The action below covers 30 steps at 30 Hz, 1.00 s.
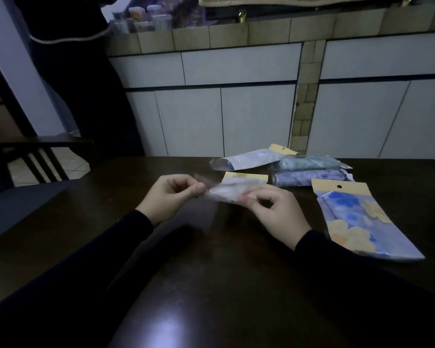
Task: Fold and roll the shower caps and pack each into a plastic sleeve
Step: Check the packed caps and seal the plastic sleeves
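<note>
Head view. Both hands are raised just above the dark brown wooden table (211, 285), holding between them a clear plastic sleeve with a yellow card header (226, 190). The left hand (170, 195) pinches the sleeve's open clear end between thumb and curled fingers; the right hand (271, 209) pinches its lower edge the same way. The sleeve's long axis runs roughly left to right, tilted slightly, header end pointing away to the right. Whether anything is inside it cannot be told.

Further back on the table lie a flat white-and-clear sleeve with yellow header (249, 159), a rolled teal shower cap in a sleeve (309, 162) and, just beside it, a rolled purple shower cap in a sleeve (309, 177), both lengthwise left to right. Near the right forearm lies a flat packed sleeve showing blue and yellow flowers (357, 217), header pointing away.
</note>
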### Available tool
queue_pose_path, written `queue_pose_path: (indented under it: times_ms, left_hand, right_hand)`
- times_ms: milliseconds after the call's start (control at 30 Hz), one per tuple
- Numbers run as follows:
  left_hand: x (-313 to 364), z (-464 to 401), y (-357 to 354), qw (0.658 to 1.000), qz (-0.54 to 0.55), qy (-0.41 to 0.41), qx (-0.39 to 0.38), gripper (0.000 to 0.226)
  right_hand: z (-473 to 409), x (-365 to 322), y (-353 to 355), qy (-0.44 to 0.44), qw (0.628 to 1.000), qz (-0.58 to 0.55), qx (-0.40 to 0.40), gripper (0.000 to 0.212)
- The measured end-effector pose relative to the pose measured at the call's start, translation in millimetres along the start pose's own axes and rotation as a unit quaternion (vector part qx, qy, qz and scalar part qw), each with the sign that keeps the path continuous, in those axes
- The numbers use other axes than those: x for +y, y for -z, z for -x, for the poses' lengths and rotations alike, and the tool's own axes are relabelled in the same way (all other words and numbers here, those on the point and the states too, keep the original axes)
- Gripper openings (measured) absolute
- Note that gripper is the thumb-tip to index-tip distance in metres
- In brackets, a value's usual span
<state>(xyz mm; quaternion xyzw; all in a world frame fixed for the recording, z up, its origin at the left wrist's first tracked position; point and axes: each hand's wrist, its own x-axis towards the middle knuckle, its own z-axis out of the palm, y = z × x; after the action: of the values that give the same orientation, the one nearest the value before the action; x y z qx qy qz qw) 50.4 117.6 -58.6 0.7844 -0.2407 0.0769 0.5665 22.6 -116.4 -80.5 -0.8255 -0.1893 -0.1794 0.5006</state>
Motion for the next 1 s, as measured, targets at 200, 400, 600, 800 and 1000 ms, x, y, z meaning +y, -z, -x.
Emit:
queue_pose_path:
  times_ms: [200,400,600,800,1000]
  left_hand:
    - [-4.7,-4.6,-9.3,0.994,0.008,0.108,0.019,0.021]
    - [-6.4,-2.8,-17.2,0.990,0.025,0.133,0.048,0.022]
    - [-16.7,0.4,-18.9,0.984,-0.052,0.159,0.066,0.024]
    - [-19.2,-1.2,-31.9,0.970,-0.083,0.214,0.085,0.028]
    - [-14.1,-8.6,-31.5,0.958,-0.059,0.271,0.073,0.034]
  right_hand:
    - [-0.7,1.4,-8.3,-0.081,0.997,-0.006,0.016,0.034]
    - [-4.9,7.9,-3.6,-0.139,0.990,0.033,0.012,0.054]
    - [-9.8,11.2,-1.6,-0.193,0.976,0.103,-0.014,0.030]
    - [-13.1,10.8,-3.1,-0.207,0.953,0.218,-0.036,0.034]
    - [-19.5,15.7,-1.5,-0.228,0.949,0.212,-0.047,0.036]
